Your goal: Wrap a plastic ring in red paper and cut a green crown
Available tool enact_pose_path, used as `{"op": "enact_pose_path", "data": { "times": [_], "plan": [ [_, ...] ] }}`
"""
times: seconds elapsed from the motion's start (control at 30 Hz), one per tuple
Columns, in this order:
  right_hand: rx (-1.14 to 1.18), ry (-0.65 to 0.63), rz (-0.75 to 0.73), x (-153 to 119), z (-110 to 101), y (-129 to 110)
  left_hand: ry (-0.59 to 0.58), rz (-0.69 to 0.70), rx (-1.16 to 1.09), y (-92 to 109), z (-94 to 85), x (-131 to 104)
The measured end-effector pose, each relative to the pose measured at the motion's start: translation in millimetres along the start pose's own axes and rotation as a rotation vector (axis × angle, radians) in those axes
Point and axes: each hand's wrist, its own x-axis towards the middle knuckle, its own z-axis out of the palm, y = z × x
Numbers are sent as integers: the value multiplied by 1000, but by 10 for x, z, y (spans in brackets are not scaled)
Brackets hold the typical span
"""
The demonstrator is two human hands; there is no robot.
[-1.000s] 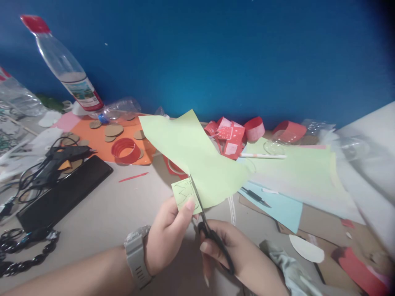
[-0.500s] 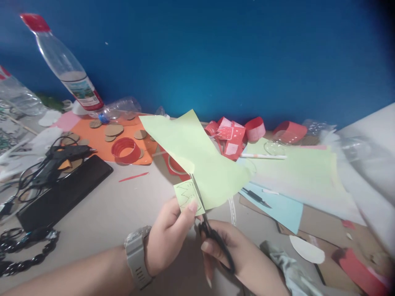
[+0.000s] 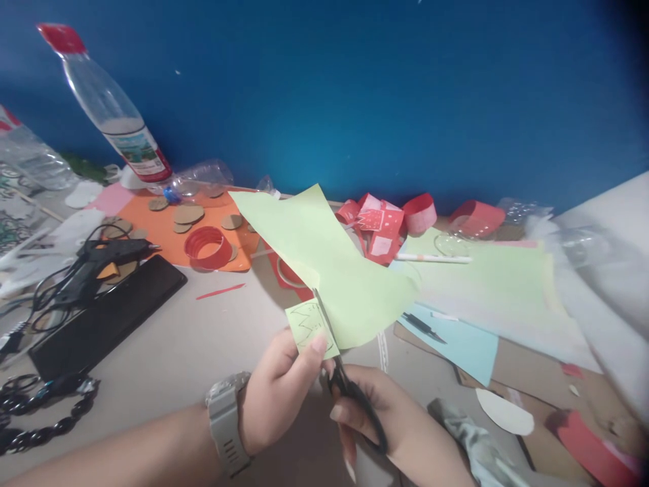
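My left hand (image 3: 284, 385), below a wrist with a grey watch (image 3: 227, 419), pinches a light green sheet of paper (image 3: 329, 250) by its near corner. That corner (image 3: 305, 325) bears a pencilled zigzag, crown-like outline, and my thumb lies over part of it. In my right hand (image 3: 380, 412) is a pair of black-handled scissors (image 3: 357, 399), my fingers in the loops. The blades point away from me, along the line between the drawn corner and the rest of the sheet. They look nearly closed on the paper.
On the left lie a glue gun (image 3: 101, 260), a black flat box (image 3: 111, 314) and a bead bracelet (image 3: 55, 419). A tall bottle (image 3: 122, 122) leans at the blue wall. Red paper pieces (image 3: 382, 230) and a craft knife (image 3: 423, 327) on blue paper are to the right.
Both hands hold almost the same place. The scissor blades look slightly more closed along the paper, and the green sheet has shifted very little.
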Motion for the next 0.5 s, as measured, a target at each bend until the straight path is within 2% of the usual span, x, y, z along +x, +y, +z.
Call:
{"op": "enact_pose_path", "data": {
  "times": [0.23, 0.33, 0.43, 0.5],
  "plan": [
    [-24, 20, 62, -4, 40, -104, -30, 30, 27, 8, -6, -7],
    [-34, 48, 32, -8, 45, -153, -56, 28, 2, 15, -5, -11],
    [-47, 35, -83, -36, 6, -103, -59, -73, -64, 13, 11, -37],
    [-104, 98, -191, -77, -32, -11, 34, -189, -108, -1, 30, -73]
  ]
}}
